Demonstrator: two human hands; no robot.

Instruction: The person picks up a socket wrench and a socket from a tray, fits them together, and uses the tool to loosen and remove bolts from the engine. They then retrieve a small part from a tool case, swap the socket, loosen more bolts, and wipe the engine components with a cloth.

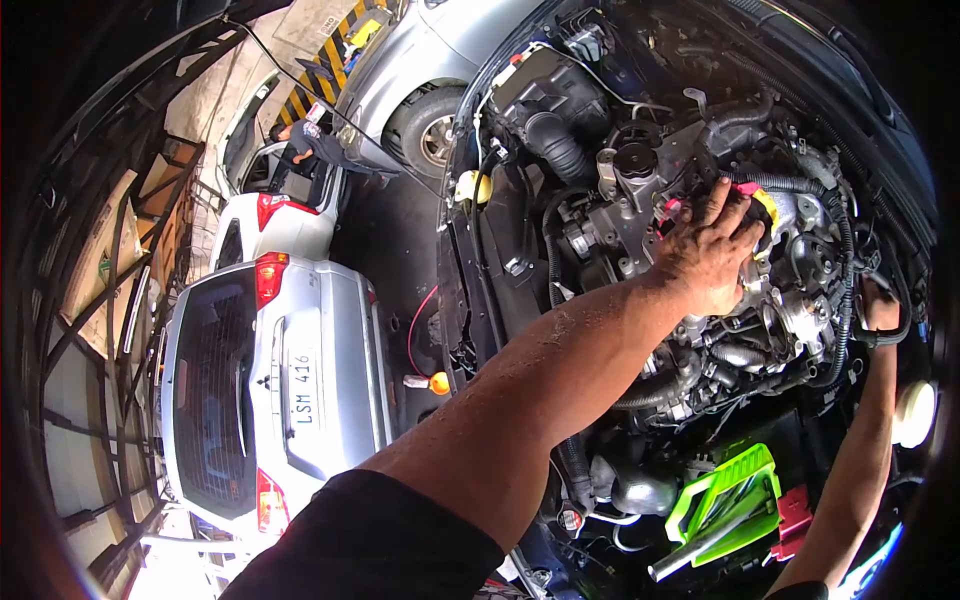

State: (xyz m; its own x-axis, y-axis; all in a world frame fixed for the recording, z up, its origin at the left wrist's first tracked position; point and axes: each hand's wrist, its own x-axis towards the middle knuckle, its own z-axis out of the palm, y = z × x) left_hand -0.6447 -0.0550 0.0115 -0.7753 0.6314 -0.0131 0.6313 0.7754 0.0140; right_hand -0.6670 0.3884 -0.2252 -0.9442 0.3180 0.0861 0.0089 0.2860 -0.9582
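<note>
Left hand (pixel 712 252) is palm-down on top of the grimy metal engine (pixel 800 320), fingers together and laid over a small pink-and-yellow plastic piece (pixel 768 205). That piece peeks out right at the fingertips, on the far-right side of the hand, running roughly left to right across them. I can't tell whether the fingers are actually pinching it or just resting on it.

Right hand (pixel 880 308) is off to the right and a bit nearer, well apart from the piece, closed in a fist around a black ribbed hose (pixel 846 300) at the engine's right edge. So the left hand is clearly the nearer one.

A round black screw cap (pixel 637 160) sits left and far of the left hand. A bright green plastic tray (pixel 725 495) lies near, between the two arms.
</note>
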